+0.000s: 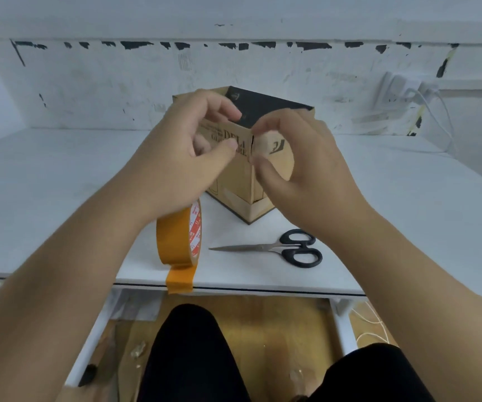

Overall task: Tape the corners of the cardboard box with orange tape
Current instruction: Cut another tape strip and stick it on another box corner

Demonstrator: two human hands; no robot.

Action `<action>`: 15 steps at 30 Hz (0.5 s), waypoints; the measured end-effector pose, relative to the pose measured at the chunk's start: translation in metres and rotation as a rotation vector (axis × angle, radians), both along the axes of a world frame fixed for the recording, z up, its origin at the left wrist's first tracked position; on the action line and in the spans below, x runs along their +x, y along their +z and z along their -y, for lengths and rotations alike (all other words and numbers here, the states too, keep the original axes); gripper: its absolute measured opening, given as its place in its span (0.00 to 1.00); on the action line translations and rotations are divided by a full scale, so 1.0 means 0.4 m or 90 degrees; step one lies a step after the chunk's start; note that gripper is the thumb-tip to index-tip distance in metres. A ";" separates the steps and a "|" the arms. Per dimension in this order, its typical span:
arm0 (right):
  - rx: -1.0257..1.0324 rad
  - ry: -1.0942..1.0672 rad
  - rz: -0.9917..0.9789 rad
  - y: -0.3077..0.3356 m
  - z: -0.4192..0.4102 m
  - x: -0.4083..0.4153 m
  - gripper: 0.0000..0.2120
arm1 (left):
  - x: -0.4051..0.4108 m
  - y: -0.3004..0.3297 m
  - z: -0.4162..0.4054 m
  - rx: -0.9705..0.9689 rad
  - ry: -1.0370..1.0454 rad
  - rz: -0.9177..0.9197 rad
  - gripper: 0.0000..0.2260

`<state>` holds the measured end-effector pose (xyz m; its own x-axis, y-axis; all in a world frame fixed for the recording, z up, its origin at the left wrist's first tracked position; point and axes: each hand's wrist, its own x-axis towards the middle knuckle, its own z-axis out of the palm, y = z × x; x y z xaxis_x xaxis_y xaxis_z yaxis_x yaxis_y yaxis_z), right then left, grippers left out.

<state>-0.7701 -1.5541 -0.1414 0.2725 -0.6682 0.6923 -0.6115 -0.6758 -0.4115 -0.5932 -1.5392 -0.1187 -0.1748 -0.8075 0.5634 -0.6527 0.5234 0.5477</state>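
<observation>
Head view: both hands, left hand (187, 146) and right hand (300, 158), pinch the box (242, 181) at its near corner, steadying the seam for taping; tape roll (180, 236) stands by the counter (379, 227) edge.

One head-worn wide-angle view looks forward and down, close over the table (59, 181); edges seem distorted.
</observation>
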 end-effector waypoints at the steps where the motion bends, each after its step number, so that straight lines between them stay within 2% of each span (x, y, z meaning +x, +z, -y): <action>1: 0.003 0.020 0.007 -0.011 -0.017 0.001 0.12 | 0.005 -0.007 -0.037 0.010 -0.018 -0.016 0.10; 5: 0.105 0.122 -0.001 -0.080 -0.069 0.023 0.10 | 0.019 -0.085 -0.199 0.125 -0.109 -0.118 0.07; 8: 0.189 0.173 -0.029 -0.139 -0.083 0.057 0.12 | 0.023 -0.184 -0.286 0.209 -0.093 -0.115 0.13; 10: 0.221 0.182 -0.062 -0.168 -0.081 0.087 0.16 | 0.026 -0.259 -0.310 0.312 -0.078 -0.130 0.17; 13: 0.216 0.188 -0.130 -0.195 -0.066 0.136 0.18 | 0.041 -0.367 -0.302 0.482 0.051 -0.321 0.19; 15: 0.205 0.225 -0.121 -0.207 -0.057 0.154 0.15 | 0.051 -0.409 -0.285 0.520 0.151 -0.484 0.15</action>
<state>-0.7084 -1.5312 -0.2244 0.6216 -0.6838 0.3822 -0.4533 -0.7119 -0.5364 -0.5727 -1.4254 -0.2822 0.1928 -0.9487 -0.2507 -0.0413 -0.2632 0.9639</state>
